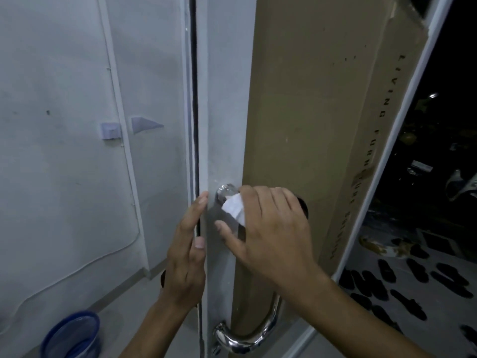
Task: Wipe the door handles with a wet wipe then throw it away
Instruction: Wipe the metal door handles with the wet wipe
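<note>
A chrome pull handle [247, 337] curves down the white door frame [222, 125], its top mount [225, 190] level with my hands and its lower bend near the bottom edge. My right hand [273, 228] holds a white wet wipe [235, 209] pressed against the upper part of the handle and hides the bar there. My left hand [187, 251] lies flat, fingers extended, against the door's left edge beside the dark gap [195, 125]. It holds nothing.
Brown cardboard [309, 112] covers the door's glass panel. A white wall [64, 125] with cable trunking is at the left; a blue bucket [73, 334] stands on the floor below. Outside at the right, several dark sandals [402, 288] lie on the ground.
</note>
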The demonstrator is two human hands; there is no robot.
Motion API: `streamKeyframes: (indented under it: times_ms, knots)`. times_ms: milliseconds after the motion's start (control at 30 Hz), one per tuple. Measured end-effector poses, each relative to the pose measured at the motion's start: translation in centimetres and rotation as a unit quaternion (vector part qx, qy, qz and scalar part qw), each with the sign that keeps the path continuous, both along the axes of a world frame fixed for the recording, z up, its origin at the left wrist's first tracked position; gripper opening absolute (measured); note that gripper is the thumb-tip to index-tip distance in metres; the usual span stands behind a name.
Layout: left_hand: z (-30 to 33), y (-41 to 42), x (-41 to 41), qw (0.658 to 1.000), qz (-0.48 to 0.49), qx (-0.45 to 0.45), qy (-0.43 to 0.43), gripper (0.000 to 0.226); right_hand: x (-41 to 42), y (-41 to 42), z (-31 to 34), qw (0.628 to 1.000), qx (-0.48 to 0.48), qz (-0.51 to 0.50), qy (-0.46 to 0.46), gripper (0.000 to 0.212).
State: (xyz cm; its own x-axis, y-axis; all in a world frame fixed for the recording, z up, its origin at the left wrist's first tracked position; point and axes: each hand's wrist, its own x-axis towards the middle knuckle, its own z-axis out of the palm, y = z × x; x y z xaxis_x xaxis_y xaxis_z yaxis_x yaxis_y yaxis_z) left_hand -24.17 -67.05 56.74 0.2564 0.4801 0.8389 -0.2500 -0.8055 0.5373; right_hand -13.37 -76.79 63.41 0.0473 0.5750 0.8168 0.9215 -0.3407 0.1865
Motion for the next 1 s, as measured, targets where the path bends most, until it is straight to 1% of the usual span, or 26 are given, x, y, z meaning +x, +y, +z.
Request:
streamKeyframes:
  times_ms: [67, 200, 300, 367, 433, 533, 600, 667, 733, 767, 867, 933, 1000]
  knots:
    - [0.1, -0.1, 0.1, 1.000, -0.006, -0.004, -0.004, 0.050, -1.1, 0.8, 0.8, 0.998, -0.030, -0.052, 0.008, 0.048]
    - [0.1, -0.4, 0.4, 0.999, -0.030, -0.017, -0.023, 0.048, -4.1, 3.1, 1.2, 0.984, -0.058, -0.168, 0.000, 0.039]
    - [0.2, -0.4, 0.6, 0.998, -0.043, -0.034, -0.037, 0.048, -4.7, 3.3, 1.0, 0.978, -0.088, -0.188, -0.003, 0.034]
    - [0.0, -0.4, 0.7, 0.998, -0.032, -0.026, -0.036, 0.048, -3.9, 2.6, 1.3, 0.981, -0.077, -0.176, 0.010, 0.033]
    - [-0.1, -0.5, 0.8, 0.999, -0.022, -0.015, -0.037, 0.048, -2.4, 1.6, 1.7, 0.990, -0.060, -0.120, 0.037, 0.033]
    - [0.0, -0.7, 1.0, 0.999, -0.022, -0.019, -0.044, 0.047, 0.9, -0.1, 2.8, 0.995, -0.087, 0.001, 0.040, 0.037]
    - [-0.1, -0.7, 1.0, 0.999, -0.017, -0.020, -0.041, 0.047, 3.2, -0.9, 3.3, 0.990, -0.113, 0.076, 0.048, 0.044]
    - [-0.2, -0.7, 0.8, 0.999, -0.012, -0.017, -0.040, 0.047, 5.2, -1.4, 2.4, 0.978, -0.104, 0.163, 0.081, 0.055]
    - [-0.1, -0.8, 0.8, 0.999, -0.003, -0.007, -0.036, 0.050, 6.9, -1.6, 0.7, 0.952, -0.037, 0.251, 0.170, 0.059]
    - [0.0, -0.8, 0.8, 0.999, 0.001, -0.004, -0.032, 0.050, 7.4, -1.6, -0.2, 0.935, 0.000, 0.275, 0.223, 0.061]
    - [0.0, -0.6, 0.7, 1.000, 0.014, 0.001, -0.019, 0.044, 6.9, -0.9, -2.6, 0.874, 0.106, 0.310, 0.360, 0.061]
    - [-0.1, -0.3, 0.6, 1.000, 0.015, 0.001, -0.009, 0.045, 6.0, -0.3, -3.8, 0.842, 0.172, 0.322, 0.397, 0.062]
    - [-0.3, -0.2, 0.4, 1.000, 0.014, 0.000, -0.005, 0.046, 5.4, 0.0, -4.5, 0.822, 0.216, 0.330, 0.411, 0.063]
